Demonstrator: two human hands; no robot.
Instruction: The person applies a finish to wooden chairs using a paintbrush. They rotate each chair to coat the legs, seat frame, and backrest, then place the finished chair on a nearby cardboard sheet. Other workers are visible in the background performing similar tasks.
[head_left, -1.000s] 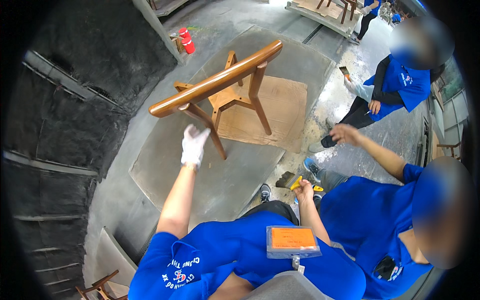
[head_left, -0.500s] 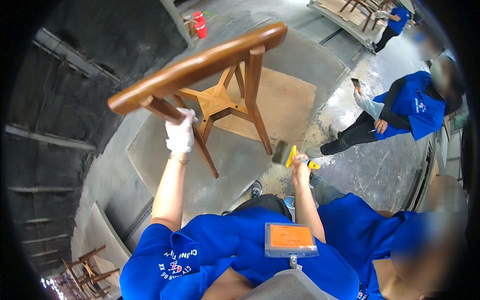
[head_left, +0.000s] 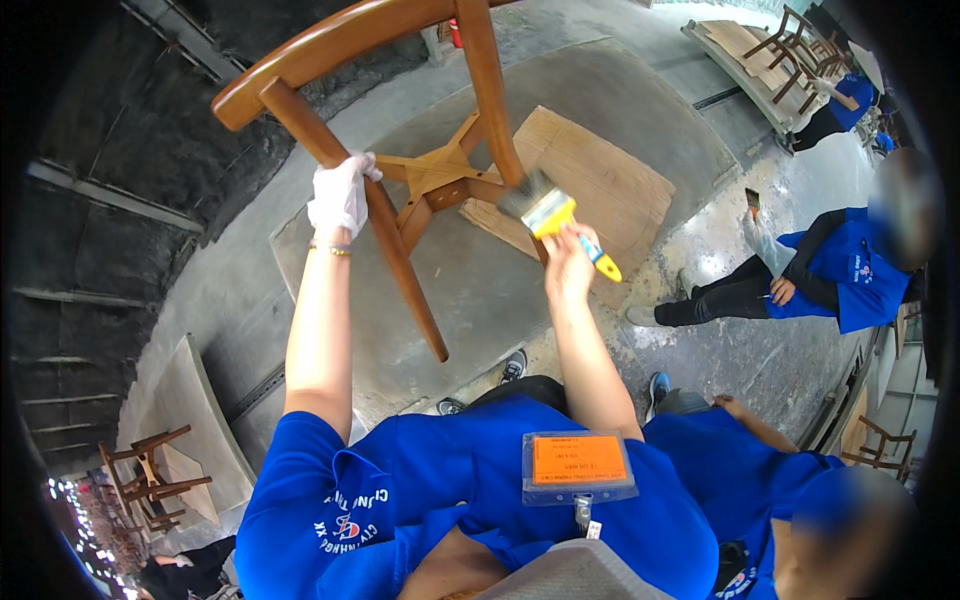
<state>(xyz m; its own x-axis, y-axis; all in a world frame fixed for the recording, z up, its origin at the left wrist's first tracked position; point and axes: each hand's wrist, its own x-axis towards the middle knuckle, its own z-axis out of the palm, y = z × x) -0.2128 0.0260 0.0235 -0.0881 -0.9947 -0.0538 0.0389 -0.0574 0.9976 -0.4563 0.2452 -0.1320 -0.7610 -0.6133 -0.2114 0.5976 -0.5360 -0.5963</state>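
A brown wooden chair [head_left: 400, 110] is tipped up in front of me, its legs pointing toward me. My left hand [head_left: 340, 195], in a white glove, grips one chair leg near its upper part. My right hand [head_left: 568, 262] is bare and holds a paintbrush [head_left: 545, 212] with a yellow ferrule, yellow and blue handle and dark bristles. The bristles touch another chair leg at mid-height.
A flat wooden board [head_left: 600, 180] lies on the grey floor beyond the chair. A person in blue [head_left: 820, 270] crouches at right with a phone; another in blue [head_left: 790, 480] is close at my lower right. More chairs stand at top right [head_left: 790, 40] and lower left [head_left: 145, 470].
The chair has been lifted closer and tilted further. My left hand went from reaching to gripping a leg. My right hand raised the brush from low at my side onto another leg.
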